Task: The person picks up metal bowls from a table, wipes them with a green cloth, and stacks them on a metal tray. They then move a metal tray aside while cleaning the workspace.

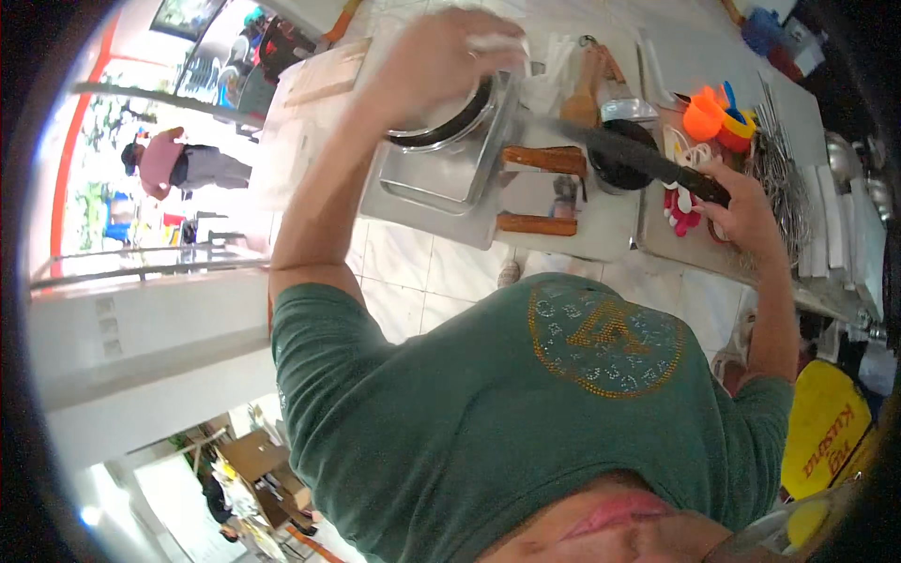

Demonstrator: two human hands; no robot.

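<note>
My right hand (742, 207) grips the black handle of a long utensil (633, 151). It points left across the table, and its far end is too blurred to name. At the upper left, my left hand (450, 49) is blurred by motion above a round metal pan (450, 130). Something pale shows at its fingers, but I cannot tell whether it is held. The pan sits over a rectangular steel tray (429, 186). Between my hands lie two wooden handles (542, 160) with a shiny metal surface between them. A black round container (623, 158) is partly behind the utensil.
Wooden spatulas (581, 105) lie farther back. On the right are orange measuring cups (704, 116), wire whisks (771, 169) and a pink item (681, 211). A yellow printed item (827, 429) is low at the right. A person (165, 165) stands far off at the left.
</note>
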